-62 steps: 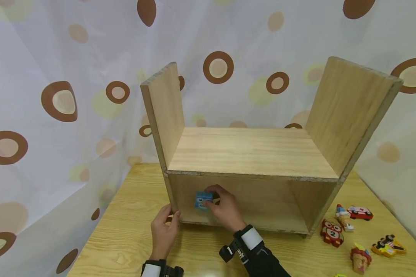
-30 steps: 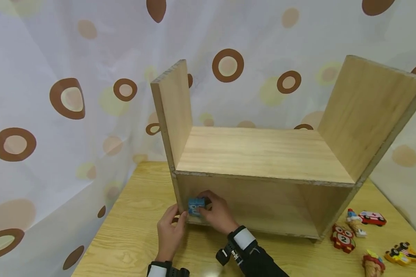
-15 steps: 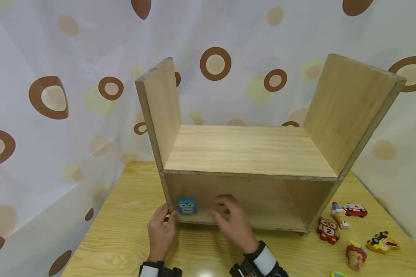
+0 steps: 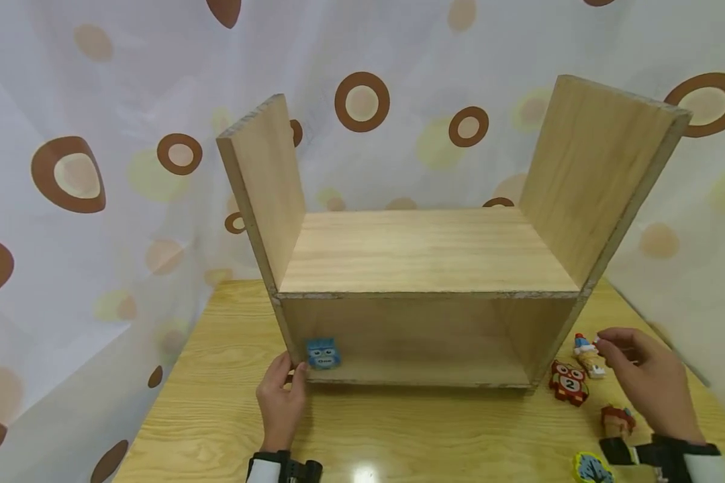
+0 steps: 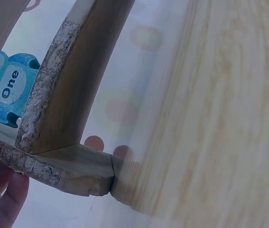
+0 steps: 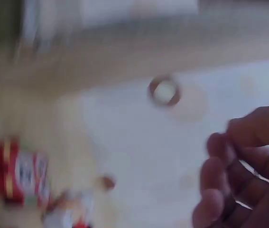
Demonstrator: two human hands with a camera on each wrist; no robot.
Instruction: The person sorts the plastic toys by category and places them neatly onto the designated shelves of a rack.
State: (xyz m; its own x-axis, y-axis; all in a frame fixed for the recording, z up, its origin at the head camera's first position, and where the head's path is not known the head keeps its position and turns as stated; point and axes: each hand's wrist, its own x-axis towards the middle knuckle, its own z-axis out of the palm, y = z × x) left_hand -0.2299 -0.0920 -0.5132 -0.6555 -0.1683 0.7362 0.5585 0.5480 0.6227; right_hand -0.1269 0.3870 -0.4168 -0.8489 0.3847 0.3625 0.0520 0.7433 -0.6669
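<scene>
My left hand (image 4: 282,406) grips the lower left edge of a wooden shelf unit (image 4: 429,295), thumb and fingers around its side panel. In the left wrist view, fingertips (image 5: 18,185) lie along the panel's rough edge. Just inside the lower compartment, a blue owl figure (image 4: 323,353) marked "One" stands upright against the left wall. My right hand (image 4: 655,382) hovers at the right with loosely curled fingers, holding nothing. Close to its fingertips are an ice-cream cone toy (image 4: 591,355) and a red owl figure (image 4: 568,383) marked "2". The hand covers the toy ambulance's spot.
A second ice-cream toy (image 4: 617,421) lies below the right hand, partly hidden by the wrist strap. A yellow-rimmed round toy with a tree (image 4: 592,467) sits at the table's (image 4: 435,436) front. Behind the shelf hangs a dotted curtain (image 4: 399,40).
My right hand set the blue owl into the lower left corner, let go, and moved right over the toys. The left hand keeps its hold on the shelf.
</scene>
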